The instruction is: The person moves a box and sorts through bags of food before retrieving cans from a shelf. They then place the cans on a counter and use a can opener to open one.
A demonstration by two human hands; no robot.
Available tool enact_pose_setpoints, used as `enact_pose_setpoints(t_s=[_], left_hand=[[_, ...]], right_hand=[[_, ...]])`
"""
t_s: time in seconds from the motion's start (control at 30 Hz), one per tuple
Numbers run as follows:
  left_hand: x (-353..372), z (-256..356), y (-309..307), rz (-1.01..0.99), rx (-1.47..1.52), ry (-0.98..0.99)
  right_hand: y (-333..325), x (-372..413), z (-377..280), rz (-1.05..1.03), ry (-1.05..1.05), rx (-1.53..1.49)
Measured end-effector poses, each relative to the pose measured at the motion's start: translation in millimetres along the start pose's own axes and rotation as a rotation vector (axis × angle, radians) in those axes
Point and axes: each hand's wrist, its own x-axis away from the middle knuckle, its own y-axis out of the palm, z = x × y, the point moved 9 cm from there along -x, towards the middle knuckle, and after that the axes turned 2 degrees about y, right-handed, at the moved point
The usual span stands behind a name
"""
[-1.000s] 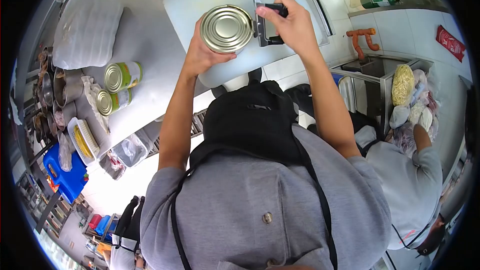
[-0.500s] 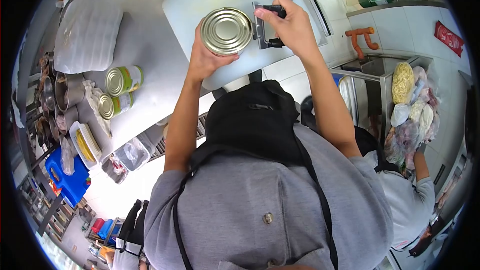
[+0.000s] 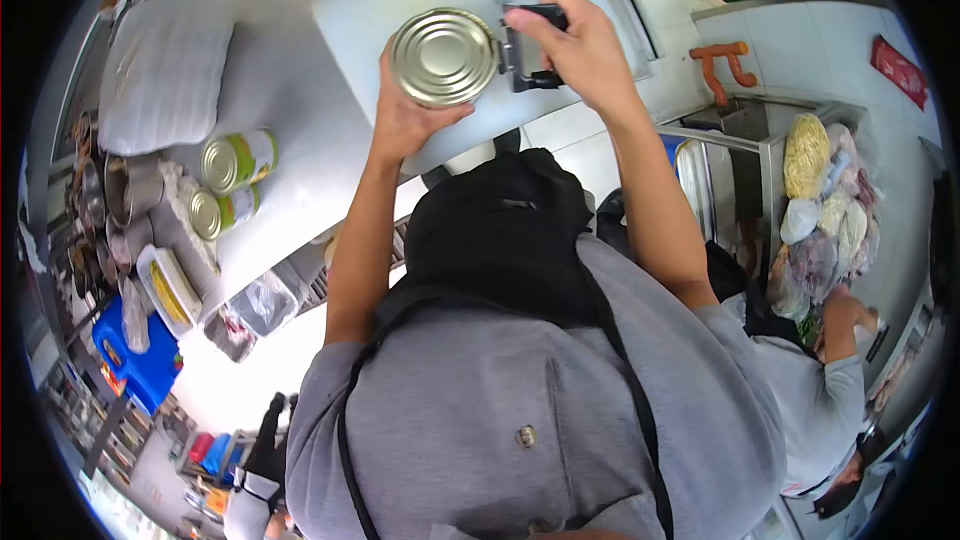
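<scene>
My left hand (image 3: 408,120) is wrapped round the side of a large tin can (image 3: 443,57), its round metal lid facing up at me. Black handles and a metal frame form the can opener (image 3: 520,60), which my right hand (image 3: 590,45) grips at its upper handle. The opener's metal part touches the can's right rim. Both are above a white cutting board (image 3: 355,15). Two more cans with green and yellow labels, an upper one (image 3: 238,160) and a lower one (image 3: 222,211), stand close together on the metal counter to the left.
A clear plastic container (image 3: 165,75) lies on the metal counter (image 3: 300,140). Metal pots (image 3: 133,188) and a white basket (image 3: 168,290) line the left side. Bagged food (image 3: 830,220) hangs at the right, where a co-worker's hand (image 3: 845,315) reaches toward it.
The view has shifted slightly. Both my hands keep their holds on the can and the opener. At the right, the co-worker's hand has moved and shows more fully beside the bags.
</scene>
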Motion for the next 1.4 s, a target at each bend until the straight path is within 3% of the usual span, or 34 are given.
enact_pose_setpoints(t_s=[0.07, 0.1, 0.13, 0.17, 0.2, 0.3, 0.4, 0.53, 0.63, 0.73, 0.9, 0.97, 1.03, 1.1, 1.17, 1.27, 1.33, 1.4], left_hand=[[14.7, -43.2, -2.9, -0.069, -0.009, -0.312], [12.6, -23.7, -5.0, -0.142, -0.176, -0.347], [25.1, -56.3, -16.4, -0.255, -0.194, -0.410], [20.9, -56.9, -20.1, -0.327, -0.161, -0.374], [18.1, -66.7, -21.2, -0.436, -0.037, -0.370], [-3.8, -17.4, -6.5, -0.237, 0.141, -0.291], [-12.4, -21.1, -8.3, -0.302, 0.110, -0.096], [-3.9, -25.4, -12.2, -0.228, 0.101, -0.174], [-1.8, -29.6, -19.6, -0.216, 0.041, -0.168], [4.6, -27.8, -9.8, -0.218, 0.102, -0.306], [4.6, -27.5, -7.6, -0.119, 0.111, -0.313], [4.5, -20.8, -7.1, -0.131, 0.086, -0.209], [9.6, -37.5, -9.1, -0.136, 0.083, -0.293], [23.7, -56.9, -17.2, -0.130, 0.121, -0.362], [16.6, -45.8, -17.8, -0.044, 0.133, -0.296], [-6.9, 5.0, -0.9, -0.008, -0.007, -0.016], [-2.0, -0.5, 6.1, -0.007, 0.089, -0.164], [-3.5, 9.4, 6.2, -0.002, 0.064, -0.123]], right_hand=[[-2.6, -6.3, -5.8, -0.038, -0.142, -0.014], [0.7, -7.3, -2.0, -0.062, -0.088, -0.015], [3.3, -11.3, -8.1, -0.041, -0.216, 0.041], [-1.3, -7.4, -15.3, -0.029, -0.190, -0.008], [0.8, -12.6, -11.6, 0.070, -0.446, 0.004], [7.3, -7.9, -12.9, 0.120, -0.413, 0.086], [3.6, 18.0, -28.8, 0.168, -0.387, 0.115], [-2.3, 31.6, -38.2, 0.147, -0.213, 0.136], [-2.4, 16.4, -20.6, 0.112, -0.253, 0.050], [1.8, -1.7, -7.0, 0.069, -0.189, 0.052], [-0.5, 18.4, -30.2, 0.124, -0.254, 0.097], [3.9, 25.9, -33.7, 0.099, -0.278, 0.142], [-3.5, 29.1, -33.7, 0.234, -0.365, 0.127], [-7.7, 10.3, -20.2, 0.157, -0.336, 0.055], [-8.4, -3.1, -24.2, 0.065, -0.232, 0.032], [-2.2, -16.0, -20.5, -0.002, -0.258, 0.027], [-6.1, -11.4, -26.5, 0.019, -0.285, 0.060], [-5.7, 3.6, -40.1, 0.053, -0.300, 0.137]])
